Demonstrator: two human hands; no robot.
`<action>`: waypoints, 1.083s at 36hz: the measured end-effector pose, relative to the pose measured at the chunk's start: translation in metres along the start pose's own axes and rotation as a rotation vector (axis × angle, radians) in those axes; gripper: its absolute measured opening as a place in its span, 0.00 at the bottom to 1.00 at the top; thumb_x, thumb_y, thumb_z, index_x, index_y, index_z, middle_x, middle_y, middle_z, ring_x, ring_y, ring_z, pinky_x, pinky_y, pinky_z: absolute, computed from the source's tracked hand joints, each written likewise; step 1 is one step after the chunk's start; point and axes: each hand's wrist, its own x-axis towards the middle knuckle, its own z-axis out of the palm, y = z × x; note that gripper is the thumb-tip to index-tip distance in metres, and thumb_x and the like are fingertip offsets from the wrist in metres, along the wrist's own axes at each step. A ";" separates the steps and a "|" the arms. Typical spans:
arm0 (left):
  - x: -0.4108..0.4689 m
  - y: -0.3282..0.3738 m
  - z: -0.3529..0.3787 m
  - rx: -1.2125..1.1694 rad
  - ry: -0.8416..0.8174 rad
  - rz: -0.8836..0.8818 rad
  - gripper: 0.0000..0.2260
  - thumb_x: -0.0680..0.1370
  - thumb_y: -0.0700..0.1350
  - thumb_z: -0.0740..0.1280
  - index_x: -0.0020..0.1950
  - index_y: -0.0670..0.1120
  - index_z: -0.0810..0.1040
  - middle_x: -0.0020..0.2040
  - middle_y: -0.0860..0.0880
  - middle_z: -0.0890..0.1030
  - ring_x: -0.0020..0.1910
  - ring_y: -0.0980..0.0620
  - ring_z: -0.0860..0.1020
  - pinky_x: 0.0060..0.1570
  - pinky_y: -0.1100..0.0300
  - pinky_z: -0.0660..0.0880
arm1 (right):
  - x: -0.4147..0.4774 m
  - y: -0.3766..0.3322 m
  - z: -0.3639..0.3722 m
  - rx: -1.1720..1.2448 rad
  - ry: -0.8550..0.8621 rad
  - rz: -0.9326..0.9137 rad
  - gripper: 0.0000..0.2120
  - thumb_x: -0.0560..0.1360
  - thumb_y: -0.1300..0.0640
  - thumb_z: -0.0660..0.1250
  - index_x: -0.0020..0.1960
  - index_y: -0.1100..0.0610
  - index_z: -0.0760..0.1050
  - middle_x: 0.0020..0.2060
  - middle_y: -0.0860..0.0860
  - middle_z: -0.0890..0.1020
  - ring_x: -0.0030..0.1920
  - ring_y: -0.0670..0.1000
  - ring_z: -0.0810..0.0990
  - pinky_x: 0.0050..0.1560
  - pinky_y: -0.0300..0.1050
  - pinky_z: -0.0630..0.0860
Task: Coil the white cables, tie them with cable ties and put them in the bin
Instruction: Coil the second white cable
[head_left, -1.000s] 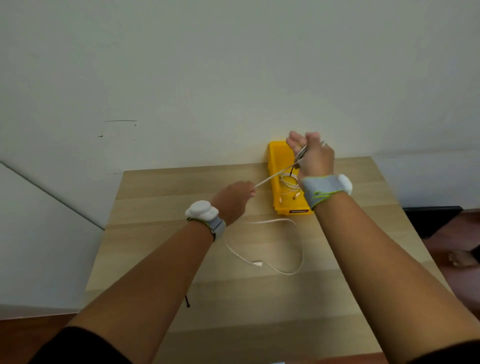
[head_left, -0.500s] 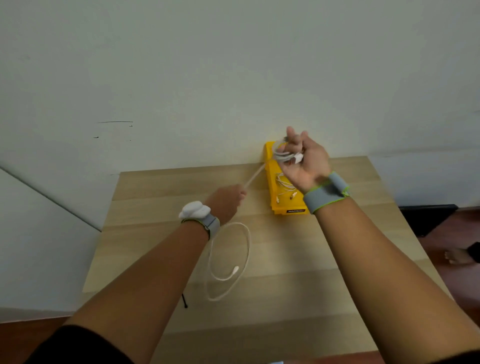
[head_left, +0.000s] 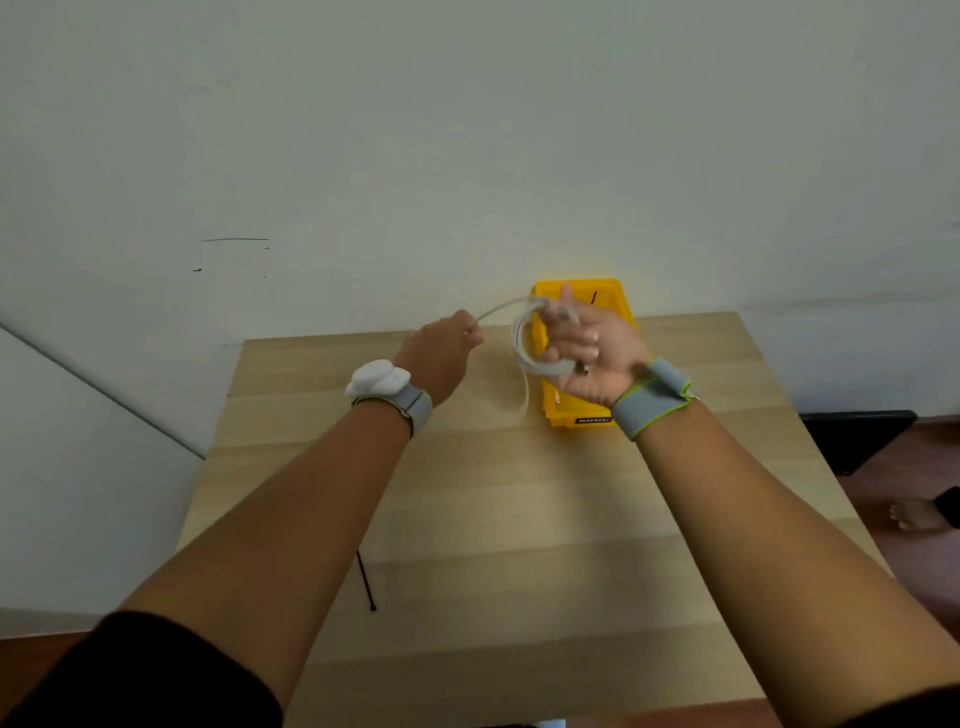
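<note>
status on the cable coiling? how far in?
Done: the yellow bin already holds some white cable with a black tie. In hand: the right hand has loops of a white cable wound around its fingers; the left hand pinches the free end, feeding it. Left: finish winding, tie it with the black cable tie lying on the table, then bin it.

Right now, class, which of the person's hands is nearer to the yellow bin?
Right. The right hand hangs over the yellow bin, gripping the coiled white cable; the left hand is off to the bin's left.
</note>
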 end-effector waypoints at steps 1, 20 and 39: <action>-0.002 -0.001 0.002 -0.025 -0.056 -0.021 0.10 0.81 0.47 0.56 0.54 0.44 0.73 0.50 0.42 0.81 0.48 0.39 0.78 0.49 0.47 0.74 | 0.002 -0.005 0.003 0.125 0.034 -0.114 0.24 0.79 0.49 0.53 0.33 0.57 0.80 0.15 0.48 0.70 0.15 0.42 0.66 0.31 0.33 0.75; -0.006 -0.012 -0.003 0.140 -0.019 0.035 0.14 0.82 0.49 0.53 0.56 0.45 0.75 0.51 0.41 0.80 0.50 0.39 0.77 0.51 0.46 0.72 | -0.004 0.016 -0.018 -0.256 0.029 0.056 0.22 0.77 0.47 0.54 0.39 0.59 0.80 0.14 0.49 0.67 0.15 0.43 0.64 0.29 0.36 0.76; -0.004 0.010 -0.018 0.180 0.160 0.231 0.14 0.76 0.57 0.62 0.50 0.51 0.83 0.47 0.47 0.83 0.49 0.44 0.78 0.44 0.52 0.73 | 0.011 0.028 -0.028 -1.303 0.409 0.025 0.23 0.81 0.48 0.51 0.40 0.59 0.77 0.26 0.54 0.80 0.24 0.50 0.73 0.30 0.42 0.70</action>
